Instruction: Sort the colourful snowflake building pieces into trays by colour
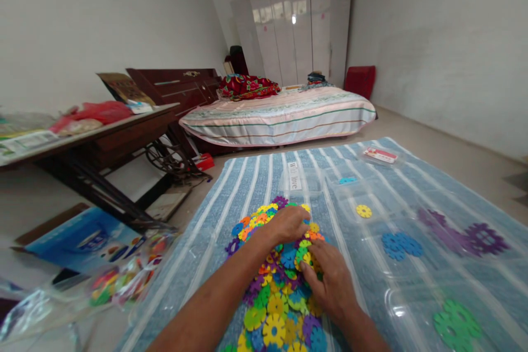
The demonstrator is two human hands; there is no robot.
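A long heap of flower-shaped plastic discs [274,303] in mixed colours lies on the striped cloth. My left hand [289,224] reaches over its upper part with fingers curled down; anything in them is hidden. Against the heap's right side rests my right hand [333,278], thumb and fingers apart around yellow and green discs. To the right, clear plastic boxes hold sorted discs: green discs [456,323], blue discs [401,246], purple discs [485,239] and a yellow disc [363,210]. Farther back, a small blue piece [347,180] lies in another clear box.
Beyond the blue striped cloth [243,176] is a bed [280,118]. A clear container with a printed label [294,177] and a lidded box [381,155] sit near the far edge. On the left are a table [124,126], a blue carton [88,239] and plastic bags [127,280].
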